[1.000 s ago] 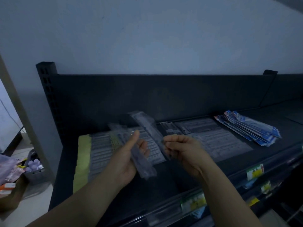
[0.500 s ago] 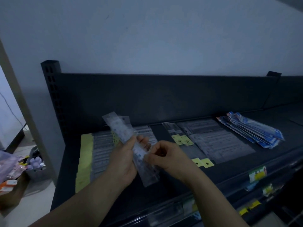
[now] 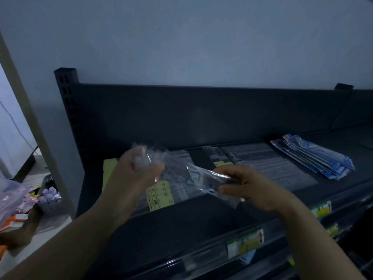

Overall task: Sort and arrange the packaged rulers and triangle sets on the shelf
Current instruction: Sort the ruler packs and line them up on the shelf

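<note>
My left hand [image 3: 133,174] grips a clear plastic wrapper [image 3: 149,158], blurred by motion, above the left part of the dark shelf [image 3: 181,225]. My right hand [image 3: 244,184] pinches the end of a clear packaged ruler [image 3: 203,178] that stretches between both hands. Under them lies a row of clear packaged rulers with yellow labels [image 3: 161,195]. More clear ruler and triangle packs [image 3: 274,166] lie flat to the right. A fanned pile of blue-and-white packs [image 3: 316,158] sits at the far right.
A dark back panel [image 3: 201,116] closes the shelf behind. Price tags [image 3: 245,244] hang on the front rail. Left of the shelf post, a grey basket of purple items [image 3: 49,196] and bags [image 3: 10,201] sit lower down.
The hands were together on one pack; they have pulled apart. My left hand rose with a wrapper, and my right hand moved right holding the ruler pack. The camera came closer.
</note>
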A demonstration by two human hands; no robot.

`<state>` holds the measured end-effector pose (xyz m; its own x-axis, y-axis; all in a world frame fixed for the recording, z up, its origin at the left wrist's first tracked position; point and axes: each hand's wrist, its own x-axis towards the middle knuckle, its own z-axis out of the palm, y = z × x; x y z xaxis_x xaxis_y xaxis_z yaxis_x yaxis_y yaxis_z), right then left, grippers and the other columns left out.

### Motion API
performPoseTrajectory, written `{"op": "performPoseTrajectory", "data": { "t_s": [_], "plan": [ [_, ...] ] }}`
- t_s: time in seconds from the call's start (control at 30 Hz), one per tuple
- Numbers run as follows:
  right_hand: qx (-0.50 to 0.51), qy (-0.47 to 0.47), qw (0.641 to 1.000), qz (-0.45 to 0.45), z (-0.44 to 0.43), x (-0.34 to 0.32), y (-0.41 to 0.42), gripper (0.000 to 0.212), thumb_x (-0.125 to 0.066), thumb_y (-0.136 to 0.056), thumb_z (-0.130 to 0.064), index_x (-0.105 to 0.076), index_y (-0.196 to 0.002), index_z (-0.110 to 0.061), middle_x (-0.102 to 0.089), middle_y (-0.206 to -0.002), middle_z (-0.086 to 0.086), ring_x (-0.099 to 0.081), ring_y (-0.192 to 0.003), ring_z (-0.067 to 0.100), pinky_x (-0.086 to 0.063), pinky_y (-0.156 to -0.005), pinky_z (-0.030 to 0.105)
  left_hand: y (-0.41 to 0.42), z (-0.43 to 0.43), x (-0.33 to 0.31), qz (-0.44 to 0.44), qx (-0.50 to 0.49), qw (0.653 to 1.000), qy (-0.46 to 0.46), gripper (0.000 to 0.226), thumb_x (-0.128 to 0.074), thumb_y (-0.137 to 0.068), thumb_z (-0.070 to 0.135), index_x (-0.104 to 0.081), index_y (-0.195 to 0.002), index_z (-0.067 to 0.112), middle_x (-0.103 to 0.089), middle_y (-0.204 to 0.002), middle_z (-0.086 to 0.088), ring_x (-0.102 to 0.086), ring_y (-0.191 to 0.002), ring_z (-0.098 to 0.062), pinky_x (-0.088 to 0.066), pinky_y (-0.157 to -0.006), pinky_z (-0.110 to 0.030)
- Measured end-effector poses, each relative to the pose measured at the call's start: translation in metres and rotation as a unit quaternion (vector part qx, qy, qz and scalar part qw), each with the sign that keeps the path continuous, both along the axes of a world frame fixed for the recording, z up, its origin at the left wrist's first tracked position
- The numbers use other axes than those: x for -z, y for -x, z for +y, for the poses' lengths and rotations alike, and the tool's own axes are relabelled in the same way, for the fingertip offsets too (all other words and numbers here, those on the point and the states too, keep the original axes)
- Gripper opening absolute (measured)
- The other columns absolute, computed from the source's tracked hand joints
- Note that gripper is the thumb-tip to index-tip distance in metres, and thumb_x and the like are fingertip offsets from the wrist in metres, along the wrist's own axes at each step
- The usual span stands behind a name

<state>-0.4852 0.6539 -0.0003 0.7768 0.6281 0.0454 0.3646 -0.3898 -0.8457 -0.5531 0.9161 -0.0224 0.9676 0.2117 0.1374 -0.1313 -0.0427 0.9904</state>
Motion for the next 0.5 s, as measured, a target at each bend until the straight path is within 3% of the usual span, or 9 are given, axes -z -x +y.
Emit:
{"op": "performPoseTrajectory", "data": {
  "t_s": [0.1, 0.2, 0.37, 0.5],
  "plan": [
    [0.014, 0.071, 0.997, -0.026, -0.005, 0.012, -0.001, 0.029, -0.069, -0.083, -0.006, -0.069, -0.100, -0.029, -0.068, -0.095, -0.008, -0.064, -0.090, 0.007, -0.050, -0.082, 0.027, 0.014, 0.004, 0.012, 0.052, -0.048, 0.989, -0.131, 0.066, -0.086, -0.066, 0.029, -0.051, -0.121, 0.037, -0.060, -0.114, 0.012, -0.059, -0.104, -0.005, -0.050, -0.085, -0.028],
    [0.028, 0.110, 0.993, -0.023, -0.002, 0.033, 0.005, 0.029, -0.071, -0.082, -0.007, -0.068, -0.097, -0.032, -0.067, -0.090, -0.017, -0.061, -0.089, -0.006, -0.049, -0.084, 0.023, 0.019, 0.004, 0.020, 0.072, -0.002, 0.970, -0.233, 0.059, -0.088, -0.061, 0.030, -0.056, -0.110, 0.038, -0.065, -0.102, 0.010, -0.060, -0.098, -0.001, -0.049, -0.083, -0.022],
    [0.078, 0.080, 0.993, -0.046, -0.006, 0.041, 0.011, 0.030, -0.077, -0.076, -0.009, -0.068, -0.091, -0.034, -0.063, -0.100, -0.013, -0.060, -0.093, -0.004, -0.050, -0.083, 0.018, 0.023, 0.007, 0.020, 0.059, 0.053, 0.933, -0.350, 0.041, -0.086, -0.065, 0.034, -0.060, -0.097, 0.039, -0.064, -0.095, 0.018, -0.057, -0.089, 0.007, -0.042, -0.075, -0.011],
    [0.114, 0.053, 0.991, -0.040, -0.007, 0.046, 0.020, 0.026, -0.077, -0.077, -0.013, -0.068, -0.094, -0.030, -0.064, -0.098, -0.009, -0.060, -0.085, -0.005, -0.047, -0.072, 0.011, 0.025, 0.009, 0.025, 0.050, 0.082, 0.915, -0.392, 0.020, -0.078, -0.076, 0.035, -0.064, -0.090, 0.040, -0.066, -0.092, 0.019, -0.060, -0.085, 0.005, -0.046, -0.076, -0.019]
  ]
}}
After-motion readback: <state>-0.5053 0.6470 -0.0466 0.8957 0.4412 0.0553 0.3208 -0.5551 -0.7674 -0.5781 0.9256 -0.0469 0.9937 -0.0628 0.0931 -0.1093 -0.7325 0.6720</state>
